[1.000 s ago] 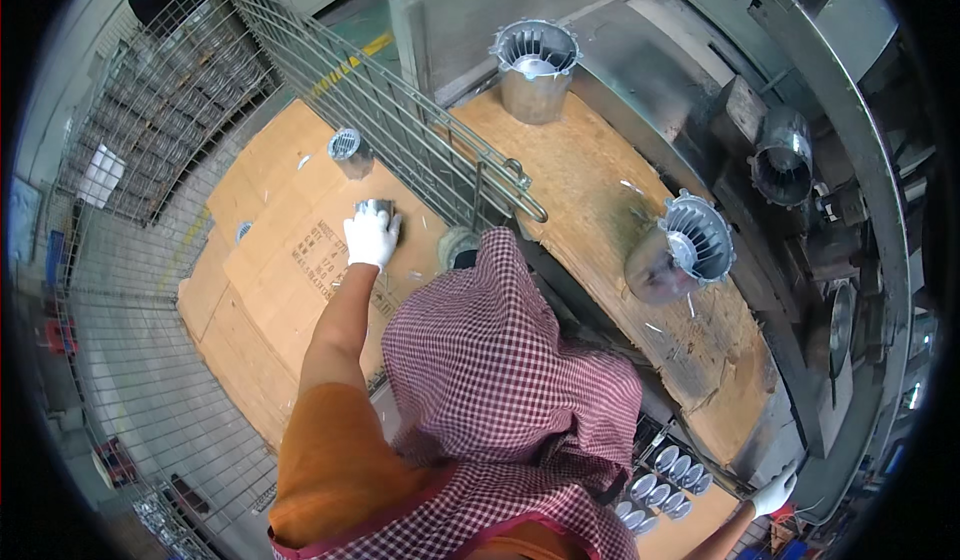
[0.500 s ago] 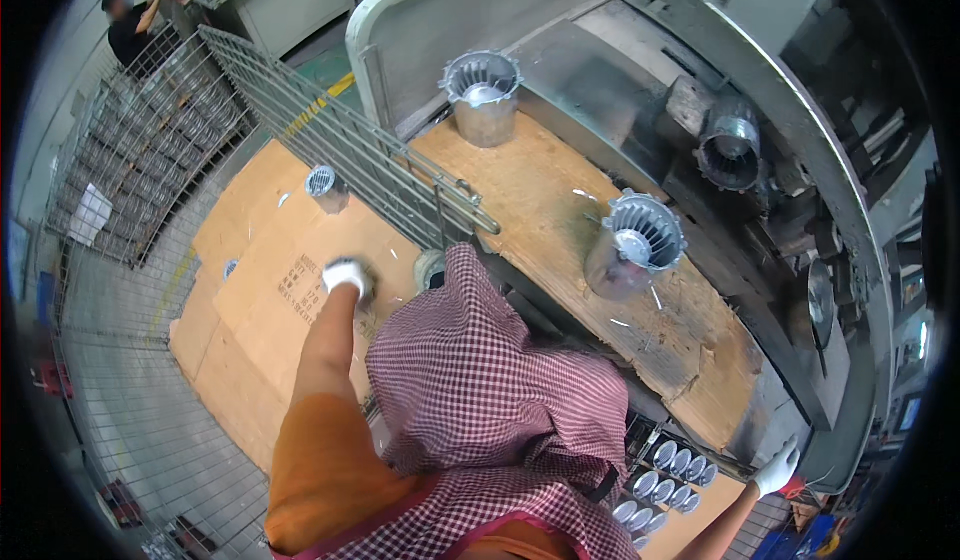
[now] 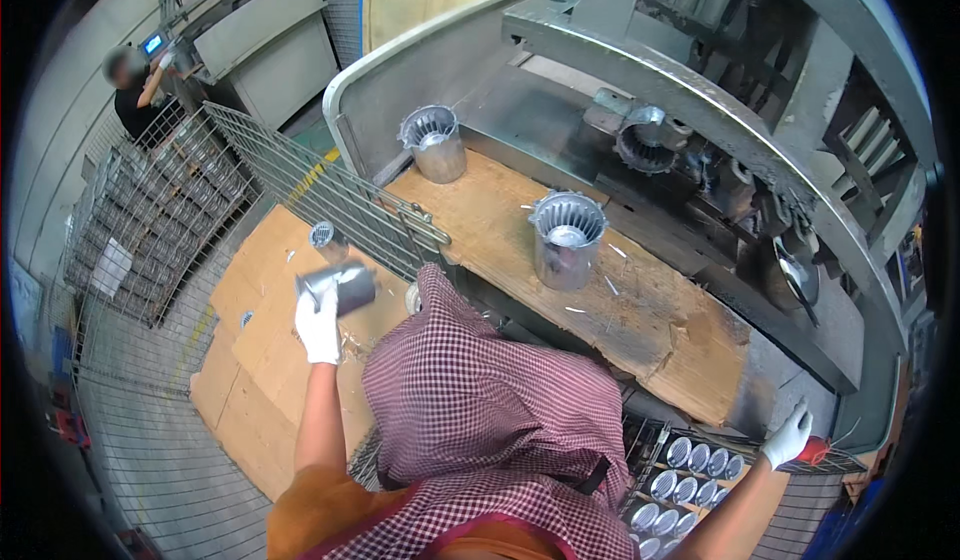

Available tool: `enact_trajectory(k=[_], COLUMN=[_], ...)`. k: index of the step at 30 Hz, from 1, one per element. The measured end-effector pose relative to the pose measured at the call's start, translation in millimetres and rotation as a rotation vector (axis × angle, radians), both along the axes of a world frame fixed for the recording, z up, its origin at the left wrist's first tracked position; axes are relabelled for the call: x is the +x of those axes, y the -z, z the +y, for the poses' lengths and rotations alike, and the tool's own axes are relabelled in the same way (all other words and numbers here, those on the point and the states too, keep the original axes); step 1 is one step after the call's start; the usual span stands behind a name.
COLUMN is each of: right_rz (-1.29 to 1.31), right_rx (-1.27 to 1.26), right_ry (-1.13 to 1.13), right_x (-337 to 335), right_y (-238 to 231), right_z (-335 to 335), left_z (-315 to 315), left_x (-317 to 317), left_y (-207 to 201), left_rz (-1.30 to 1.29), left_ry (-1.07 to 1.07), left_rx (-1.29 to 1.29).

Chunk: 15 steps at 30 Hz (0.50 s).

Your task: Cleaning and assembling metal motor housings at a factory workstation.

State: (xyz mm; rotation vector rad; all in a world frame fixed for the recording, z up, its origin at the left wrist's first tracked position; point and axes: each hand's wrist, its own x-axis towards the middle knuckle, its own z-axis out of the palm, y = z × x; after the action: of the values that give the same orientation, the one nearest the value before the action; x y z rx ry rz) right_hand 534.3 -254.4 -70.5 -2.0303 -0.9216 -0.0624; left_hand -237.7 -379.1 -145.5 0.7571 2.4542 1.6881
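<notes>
Left hand [image 3: 319, 328], white-gloved, is up over the cardboard sheets [image 3: 250, 360] with a finned metal cylinder [image 3: 338, 287] lying on its side in its grip. The fingers [image 3: 322, 305] wrap the cylinder's near end from below, and the rest of the shiny body pokes out to the right, above the glove, clear of the cardboard. Just beyond it, a second small cylinder [image 3: 323, 237] stands upright on the cardboard beside the wire cage panel [image 3: 330, 200].

Over on the far side, the right hand [image 3: 787, 438], also gloved, rests at the rim of a wire rack [image 3: 700, 470] filled with rows of round metal parts. Its fingers curl down by a red object [image 3: 815, 451]; I cannot tell whether they clasp anything.

On the wooden tabletop [image 3: 640, 310] two larger finned housings stand upright: one [image 3: 566, 240] mid-board, one [image 3: 434, 144] at the far left corner. A checked cloth [image 3: 480, 410] covers the foreground.
</notes>
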Motion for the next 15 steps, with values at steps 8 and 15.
enact_trajectory(k=[8,15], right_rz=[-0.211,-0.302], right_rx=[0.039,0.149], right_ry=[0.054,0.026], right_x=[-18.8,-35.6], right_y=[-3.3,-5.1], right_z=[-2.3,-0.6], left_z=[114.0,206.1], left_x=[74.0,90.2], left_y=[-201.4,-169.7], left_rz=[0.969,1.176], left_ry=[0.459,0.704], left_rx=[0.314,-0.309])
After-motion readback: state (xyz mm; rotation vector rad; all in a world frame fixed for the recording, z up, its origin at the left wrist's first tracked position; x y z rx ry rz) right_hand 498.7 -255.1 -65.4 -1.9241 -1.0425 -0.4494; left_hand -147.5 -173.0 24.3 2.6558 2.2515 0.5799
